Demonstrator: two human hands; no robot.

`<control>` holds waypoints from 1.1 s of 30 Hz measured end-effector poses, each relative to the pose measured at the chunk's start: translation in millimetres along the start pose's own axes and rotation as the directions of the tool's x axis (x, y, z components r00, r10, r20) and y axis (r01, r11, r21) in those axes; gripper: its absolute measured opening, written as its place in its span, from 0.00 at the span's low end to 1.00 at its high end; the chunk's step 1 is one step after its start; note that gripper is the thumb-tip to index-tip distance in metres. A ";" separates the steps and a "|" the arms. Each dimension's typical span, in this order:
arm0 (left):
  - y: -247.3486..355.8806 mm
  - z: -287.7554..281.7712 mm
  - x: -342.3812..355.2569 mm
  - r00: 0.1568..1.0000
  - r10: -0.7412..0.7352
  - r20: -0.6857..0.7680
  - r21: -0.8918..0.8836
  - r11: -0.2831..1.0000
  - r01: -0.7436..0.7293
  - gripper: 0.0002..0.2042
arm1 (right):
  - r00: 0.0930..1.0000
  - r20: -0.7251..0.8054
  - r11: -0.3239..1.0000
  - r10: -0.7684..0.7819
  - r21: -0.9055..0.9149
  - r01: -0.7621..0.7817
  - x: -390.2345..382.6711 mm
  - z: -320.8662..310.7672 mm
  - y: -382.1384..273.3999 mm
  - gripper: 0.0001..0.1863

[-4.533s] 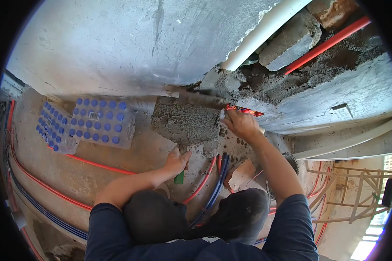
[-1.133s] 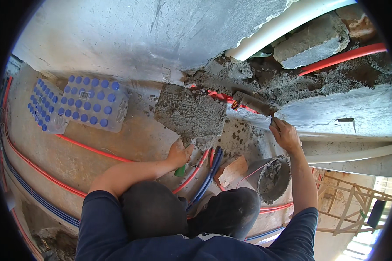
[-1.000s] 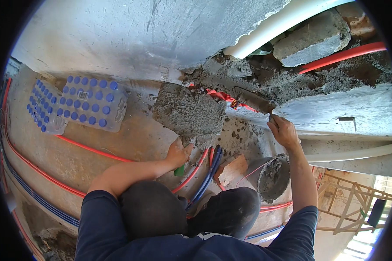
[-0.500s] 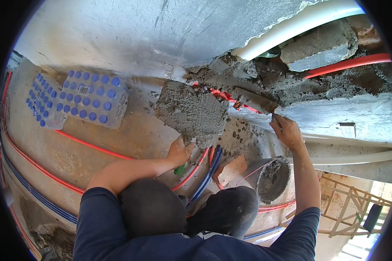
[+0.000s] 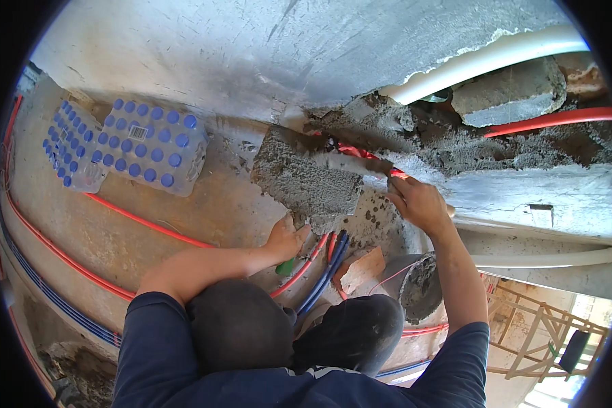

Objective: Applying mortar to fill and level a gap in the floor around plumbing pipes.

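Note:
My left hand (image 5: 285, 239) grips the near edge of a square mortar board (image 5: 306, 180), which is tilted and thickly coated with wet grey mortar. Just below that hand a bit of green (image 5: 285, 267) shows; whether it belongs to the board I cannot tell. In my right hand (image 5: 420, 202) is a trowel (image 5: 350, 164), closed round its handle, with the blade slightly blurred at the board's upper right edge. Behind the blade, red conduit (image 5: 355, 151) runs along a groove at the wall's foot, partly packed with mortar.
A bucket (image 5: 418, 289) with mortar inside stands by my right knee, beside a broken brick (image 5: 359, 270). Red pipes (image 5: 299, 274) and blue pipes (image 5: 324, 272) cross the floor. Packs of blue-capped bottles (image 5: 149, 146) lie at left. A wooden frame (image 5: 544, 333) stands at right.
My right hand has brought the trowel left and slightly down, from the wall groove to the mortar board's edge. The left hand and board have hardly moved.

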State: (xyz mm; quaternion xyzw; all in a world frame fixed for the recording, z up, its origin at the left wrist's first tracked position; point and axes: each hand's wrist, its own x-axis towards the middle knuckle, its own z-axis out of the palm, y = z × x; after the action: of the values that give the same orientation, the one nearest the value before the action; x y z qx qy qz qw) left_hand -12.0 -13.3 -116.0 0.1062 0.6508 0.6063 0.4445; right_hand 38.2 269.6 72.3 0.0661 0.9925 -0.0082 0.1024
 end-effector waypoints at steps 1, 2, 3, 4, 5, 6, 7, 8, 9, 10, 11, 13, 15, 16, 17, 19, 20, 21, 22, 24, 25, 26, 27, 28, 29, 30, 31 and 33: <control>0.4 -1.0 -1.1 1.000 -0.008 -0.011 -0.005 1.000 0.008 0.10 | 0.999 -0.033 1.000 0.024 0.004 -0.024 -4.8 1.9 1.7 0.12; 0.2 0.1 -1.9 1.000 -0.017 -0.015 -0.010 1.000 0.017 0.09 | 0.996 -0.065 0.999 0.054 0.007 -0.054 -12.7 4.2 5.6 0.12; 0.2 1.4 -2.4 1.000 -0.025 -0.018 -0.015 1.000 0.025 0.09 | 0.992 -0.097 0.996 0.085 0.011 -0.084 -19.1 5.7 8.9 0.11; 0.7 2.7 -2.4 0.999 -0.034 -0.020 -0.018 0.999 0.034 0.09 | 0.985 -0.129 0.993 0.117 0.017 -0.115 -22.5 7.0 11.9 0.11; 0.7 4.3 -3.6 0.999 -0.036 -0.011 -0.018 0.999 0.036 0.09 | 0.984 -0.127 0.992 0.125 0.016 -0.124 -23.6 8.4 10.8 0.11; 0.8 4.8 -4.6 0.999 -0.049 -0.010 -0.057 0.997 0.048 0.08 | 0.981 -0.150 0.992 0.127 0.036 -0.122 -20.3 10.7 6.7 0.11; 1.5 3.7 -4.0 0.998 -0.060 -0.005 -0.092 0.994 0.060 0.08 | 0.976 -0.176 0.991 0.132 0.056 -0.124 -14.7 13.1 1.5 0.11; 2.2 3.1 -3.2 0.997 -0.072 -0.001 -0.127 0.989 0.071 0.08 | 0.970 -0.202 0.989 0.137 0.076 -0.124 -10.9 15.0 -2.5 0.11; 2.7 3.7 -2.4 0.997 -0.083 0.003 -0.161 0.983 0.083 0.07 | 0.963 -0.228 0.988 0.142 0.096 -0.123 -11.9 15.6 -3.3 0.11; 2.4 2.7 -1.8 0.996 -0.084 0.003 -0.161 0.983 0.083 0.07 | 0.963 -0.228 0.988 0.142 0.096 -0.123 -14.6 13.8 -2.3 0.11; 1.8 2.0 -1.1 0.997 -0.074 0.000 -0.152 0.986 0.073 0.07 | 0.965 -0.183 0.979 0.189 0.115 -0.170 -21.2 9.2 0.8 0.11; 0.4 4.6 -0.6 0.998 -0.056 -0.008 -0.138 0.989 0.054 0.07 | 0.957 -0.089 0.955 0.276 0.143 -0.262 -37.8 -3.2 10.9 0.11; 2.5 6.8 -1.3 0.999 -0.045 -0.007 -0.129 0.991 0.044 0.07 | 0.946 -0.042 0.938 0.322 0.153 -0.312 -46.6 -9.1 16.9 0.11; 5.2 7.2 -2.5 0.998 -0.066 -0.014 -0.145 0.987 0.063 0.07 | 0.936 -0.028 0.925 0.350 0.165 -0.341 -50.6 -10.8 18.9 0.11; 9.2 7.3 -4.3 0.996 -0.087 -0.020 -0.162 0.983 0.083 0.07 | 0.926 -0.014 0.912 0.378 0.177 -0.369 -54.5 -12.2 20.8 0.11; 14.3 8.0 -6.4 0.991 -0.129 -0.034 -0.194 0.974 0.120 0.07 | 0.903 0.015 0.883 0.430 0.201 -0.424 -62.4 -15.0 25.3 0.11; 13.4 7.3 -6.4 0.991 -0.127 -0.033 -0.192 0.974 0.118 0.07 | 0.902 0.012 0.882 0.432 0.203 -0.426 -66.2 -16.5 27.4 0.11; 10.8 6.4 -5.4 0.994 -0.108 -0.026 -0.162 0.981 0.102 0.07 | 0.900 0.000 0.885 0.437 0.177 -0.430 -70.9 -18.2 30.2 0.11; 7.3 5.6 -3.9 0.996 -0.089 -0.019 -0.133 0.987 0.086 0.08 | 0.898 -0.013 0.888 0.440 0.151 -0.434 -76.2 -20.0 33.0 0.12; 1.1 4.2 -1.3 0.999 -0.052 -0.004 -0.078 0.996 0.052 0.10 | 0.894 -0.038 0.893 0.446 0.096 -0.441 -86.1 -23.5 37.2 0.12; -0.4 4.1 -0.2 0.999 -0.050 -0.005 -0.078 0.996 0.049 0.10 | 0.895 -0.040 0.893 0.445 0.095 -0.440 -90.4 -25.5 39.1 0.12; -1.7 3.9 0.5 0.999 -0.041 -0.004 -0.069 0.997 0.041 0.10 | 0.893 -0.052 0.894 0.446 0.068 -0.443 -95.1 -27.5 40.6 0.13; -3.2 3.3 0.7 0.999 -0.033 -0.004 -0.060 0.998 0.032 0.10 | 0.892 -0.063 0.895 0.447 0.041 -0.445 -99.6 -29.2 41.5 0.13; -4.7 2.5 0.6 1.000 -0.025 -0.005 -0.050 0.998 0.024 0.10 | 0.892 -0.075 0.895 0.446 0.014 -0.446 -103.3 -30.4 41.4 0.13; -6.0 1.2 0.0 1.000 -0.017 -0.008 -0.041 0.999 0.017 0.10 | 0.892 -0.085 0.895 0.444 -0.013 -0.447 -105.7 -30.7 39.9 0.14; -3.5 -0.1 -0.9 1.000 -0.015 -0.011 -0.040 0.999 0.015 0.10 | 0.893 -0.088 0.896 0.442 -0.011 -0.444 -107.4 -29.0 37.1 0.14; -0.8 -0.2 -2.1 1.000 -0.022 -0.009 -0.053 0.998 0.022 0.10 | 0.902 -0.114 0.907 0.417 -0.002 -0.420 -109.0 -26.3 33.7 0.14; 6.5 -0.9 -5.6 0.999 -0.038 -0.005 -0.079 0.996 0.037 0.09 | 0.915 -0.165 0.929 0.367 0.016 -0.370 -109.3 -20.0 26.0 0.15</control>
State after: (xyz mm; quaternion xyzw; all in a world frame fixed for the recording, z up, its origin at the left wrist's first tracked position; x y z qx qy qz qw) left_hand -12.0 -16.1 -107.9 0.0745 0.6297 0.6234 0.4574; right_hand 143.7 281.8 114.2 0.2515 0.9673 0.0246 0.0200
